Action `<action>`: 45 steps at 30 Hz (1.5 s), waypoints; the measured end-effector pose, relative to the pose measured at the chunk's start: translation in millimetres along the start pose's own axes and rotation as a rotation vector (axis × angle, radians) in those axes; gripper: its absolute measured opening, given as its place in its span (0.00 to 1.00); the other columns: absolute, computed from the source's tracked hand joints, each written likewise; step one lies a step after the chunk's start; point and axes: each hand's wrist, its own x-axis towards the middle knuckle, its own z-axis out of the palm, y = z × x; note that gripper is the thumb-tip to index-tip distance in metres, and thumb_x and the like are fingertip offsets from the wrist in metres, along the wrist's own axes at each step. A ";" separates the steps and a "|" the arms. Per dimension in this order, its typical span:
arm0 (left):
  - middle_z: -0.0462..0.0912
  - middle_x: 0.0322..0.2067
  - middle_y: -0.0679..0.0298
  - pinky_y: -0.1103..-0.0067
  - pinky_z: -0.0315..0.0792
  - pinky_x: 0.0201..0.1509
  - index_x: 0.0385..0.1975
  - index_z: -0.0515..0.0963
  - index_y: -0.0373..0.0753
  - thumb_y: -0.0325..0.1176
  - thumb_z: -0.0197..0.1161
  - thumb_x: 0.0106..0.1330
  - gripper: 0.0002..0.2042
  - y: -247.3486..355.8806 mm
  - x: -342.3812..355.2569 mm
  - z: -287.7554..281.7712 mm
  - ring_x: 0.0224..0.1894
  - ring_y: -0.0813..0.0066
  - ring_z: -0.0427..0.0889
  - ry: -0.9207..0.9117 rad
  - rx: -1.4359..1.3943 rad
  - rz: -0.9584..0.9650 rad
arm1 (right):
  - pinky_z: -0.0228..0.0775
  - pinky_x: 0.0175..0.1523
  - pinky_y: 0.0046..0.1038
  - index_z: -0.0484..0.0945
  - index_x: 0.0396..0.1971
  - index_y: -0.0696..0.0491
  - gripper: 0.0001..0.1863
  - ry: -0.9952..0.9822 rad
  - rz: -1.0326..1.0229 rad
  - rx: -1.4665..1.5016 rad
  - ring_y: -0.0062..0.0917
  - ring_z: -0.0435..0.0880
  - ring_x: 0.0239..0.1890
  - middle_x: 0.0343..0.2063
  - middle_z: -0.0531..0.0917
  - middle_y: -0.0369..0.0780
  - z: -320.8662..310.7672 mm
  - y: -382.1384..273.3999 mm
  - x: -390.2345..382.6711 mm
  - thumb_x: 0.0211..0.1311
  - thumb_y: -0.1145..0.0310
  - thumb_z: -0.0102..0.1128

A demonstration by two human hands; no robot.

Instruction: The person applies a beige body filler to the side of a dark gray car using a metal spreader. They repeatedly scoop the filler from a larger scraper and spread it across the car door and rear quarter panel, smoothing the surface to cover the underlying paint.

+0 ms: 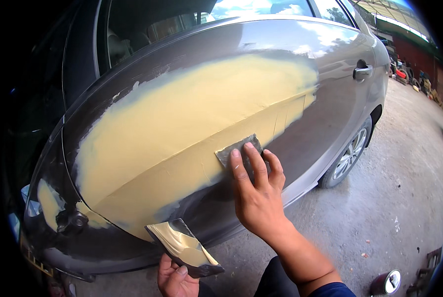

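A broad patch of pale yellow body filler [182,119] covers much of the grey car door [325,109], with a crease running across it. My right hand [261,193] presses a dark, flat spreader [224,155] against the lower edge of the patch, fingers spread over its back and the thumb hidden. Low in front of the door, my left hand [176,279] pinches a dark plate [206,270] by its near edge. On that plate lies a thick, ridged heap of the same yellow filler [179,242].
Left of the door seam, the panel carries smaller filler smears [49,204] beside a dark round fitting [78,220]. A door handle [363,72] and rear wheel [350,156] are to the right. An opened can [385,283] stands on the concrete floor [340,218] at lower right.
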 end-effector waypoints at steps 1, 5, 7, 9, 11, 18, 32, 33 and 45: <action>0.73 0.59 0.49 0.60 0.68 0.66 0.65 0.60 0.31 0.19 0.47 0.56 0.30 -0.6 0.7 -0.8 0.62 0.57 0.73 0.006 0.000 -0.004 | 0.57 0.57 0.45 0.72 0.61 0.49 0.31 -0.011 -0.011 -0.011 0.49 0.63 0.60 0.63 0.68 0.43 6.3 -1.9 -9.6 0.51 0.75 0.56; 0.73 0.59 0.50 0.60 0.68 0.66 0.64 0.61 0.31 0.19 0.47 0.57 0.30 -2.7 3.3 -2.8 0.62 0.57 0.73 0.008 -0.003 -0.012 | 0.59 0.56 0.45 0.73 0.59 0.47 0.30 -0.044 -0.043 -0.036 0.48 0.64 0.59 0.62 0.69 0.41 18.3 -2.3 -41.8 0.51 0.74 0.58; 0.73 0.59 0.50 0.59 0.68 0.66 0.64 0.61 0.31 0.20 0.47 0.57 0.30 -2.8 2.7 -4.2 0.62 0.57 0.73 0.008 -0.007 -0.008 | 0.60 0.58 0.44 0.74 0.58 0.48 0.29 -0.096 -0.047 -0.050 0.49 0.64 0.59 0.61 0.69 0.43 14.6 -2.1 -49.5 0.51 0.75 0.62; 0.72 0.59 0.49 0.59 0.68 0.66 0.64 0.61 0.31 0.20 0.47 0.57 0.30 -1.5 1.2 -6.1 0.61 0.57 0.73 0.010 -0.019 -0.006 | 0.58 0.62 0.45 0.74 0.58 0.48 0.30 -0.140 -0.011 -0.035 0.49 0.62 0.60 0.62 0.68 0.44 -0.5 -0.2 -51.4 0.51 0.74 0.64; 0.72 0.59 0.49 0.59 0.68 0.66 0.64 0.61 0.30 0.20 0.47 0.57 0.30 0.1 1.7 -4.0 0.61 0.57 0.73 0.011 -0.010 -0.008 | 0.55 0.64 0.46 0.73 0.59 0.50 0.31 -0.067 0.016 0.044 0.50 0.62 0.60 0.62 0.67 0.46 -17.9 0.9 -33.4 0.50 0.76 0.64; 0.73 0.58 0.50 0.59 0.69 0.65 0.65 0.60 0.31 0.19 0.46 0.57 0.30 3.8 -3.8 -5.5 0.60 0.57 0.74 0.013 -0.021 -0.002 | 0.55 0.65 0.45 0.69 0.62 0.52 0.32 0.004 0.006 0.023 0.49 0.61 0.60 0.63 0.65 0.47 -14.5 -18.7 20.6 0.54 0.77 0.60; 0.73 0.58 0.50 0.59 0.69 0.65 0.64 0.62 0.32 0.19 0.46 0.56 0.30 7.0 -8.1 -22.3 0.61 0.57 0.73 0.034 -0.005 -0.004 | 0.56 0.59 0.45 0.75 0.58 0.48 0.29 -0.056 -0.007 -0.011 0.48 0.64 0.59 0.62 0.69 0.41 3.0 -10.4 -53.0 0.52 0.74 0.60; 0.73 0.58 0.50 0.59 0.69 0.65 0.64 0.62 0.32 0.19 0.46 0.56 0.30 6.8 -8.9 -23.9 0.61 0.57 0.73 0.034 -0.007 0.004 | 0.55 0.62 0.46 0.74 0.58 0.49 0.29 -0.017 0.039 0.049 0.50 0.64 0.59 0.61 0.70 0.44 -8.1 -3.4 -36.0 0.53 0.75 0.61; 0.73 0.57 0.51 0.61 0.68 0.66 0.63 0.63 0.30 0.20 0.48 0.54 0.30 6.8 -9.5 -19.0 0.61 0.58 0.73 0.047 0.014 -0.010 | 0.58 0.62 0.47 0.71 0.60 0.50 0.31 -0.041 0.008 -0.015 0.51 0.63 0.59 0.60 0.68 0.47 5.8 -4.2 -23.4 0.52 0.78 0.59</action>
